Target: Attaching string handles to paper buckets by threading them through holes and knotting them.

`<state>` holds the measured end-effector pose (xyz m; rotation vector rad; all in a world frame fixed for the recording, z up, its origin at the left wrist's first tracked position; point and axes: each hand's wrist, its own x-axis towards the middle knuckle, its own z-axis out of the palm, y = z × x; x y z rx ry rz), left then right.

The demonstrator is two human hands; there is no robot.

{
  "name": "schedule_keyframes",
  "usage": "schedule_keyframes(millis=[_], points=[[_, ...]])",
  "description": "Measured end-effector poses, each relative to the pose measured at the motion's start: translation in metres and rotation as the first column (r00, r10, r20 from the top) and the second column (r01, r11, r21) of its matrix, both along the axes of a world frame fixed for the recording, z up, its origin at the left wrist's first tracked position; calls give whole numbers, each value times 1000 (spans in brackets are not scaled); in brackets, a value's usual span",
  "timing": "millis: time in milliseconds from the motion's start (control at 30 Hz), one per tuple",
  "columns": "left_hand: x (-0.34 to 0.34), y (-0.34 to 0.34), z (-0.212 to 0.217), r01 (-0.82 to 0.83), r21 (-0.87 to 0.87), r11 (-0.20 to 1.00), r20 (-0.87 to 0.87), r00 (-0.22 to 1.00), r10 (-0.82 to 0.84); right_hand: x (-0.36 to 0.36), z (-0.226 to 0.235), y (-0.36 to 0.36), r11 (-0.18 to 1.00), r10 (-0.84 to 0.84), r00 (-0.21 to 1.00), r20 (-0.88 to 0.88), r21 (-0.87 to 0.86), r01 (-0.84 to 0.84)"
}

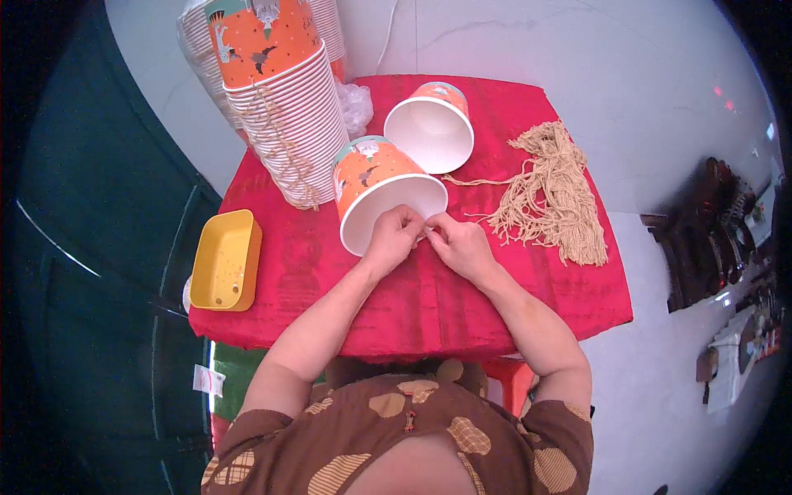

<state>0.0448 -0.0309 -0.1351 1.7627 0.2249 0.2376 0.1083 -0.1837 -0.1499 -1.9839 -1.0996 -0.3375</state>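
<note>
An orange patterned paper bucket (368,175) lies on its side, its white mouth facing me. At the right part of its rim my left hand (394,238) and my right hand (464,247) meet, fingertips pinched close together. Whatever sits between the fingertips is too small to name. My left hand covers part of the bucket's mouth. Behind it, a second paper bucket (429,132) also lies tipped with its mouth toward me. To the right rests a bundle of beige cords (554,194), one strand reaching toward the buckets.
A tall stack of nested paper buckets (285,124) stands at the back left, cord hanging down its side. Near the left edge is a yellow plastic tub (227,260) with small bits inside. Crumpled clear plastic (355,109) lies behind. A red cloth (528,305) covers the table.
</note>
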Motion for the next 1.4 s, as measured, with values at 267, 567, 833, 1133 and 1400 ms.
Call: schedule_keyframes(millis=[267, 567, 833, 1133, 1400], points=[[3, 2, -4, -1, 5, 1000, 3, 1000, 1, 5, -16, 11, 998, -31, 999, 21, 54, 29], [7, 8, -14, -46, 157, 986, 51, 998, 38, 3, -11, 12, 995, -10, 988, -155, 99, 26], [0, 2, -12, -89, 488, 868, 102, 994, 45, 3, -11, 12, 997, -49, 983, -178, 57, 60], [-3, 2, -8, -79, 486, 870, 115, 993, 26, 2, -13, 13, 996, -92, 996, -3, 21, 92], [-2, 4, -9, -86, 454, 887, 110, 993, 40, 0, -11, 9, 995, -30, 977, 211, -85, 48]])
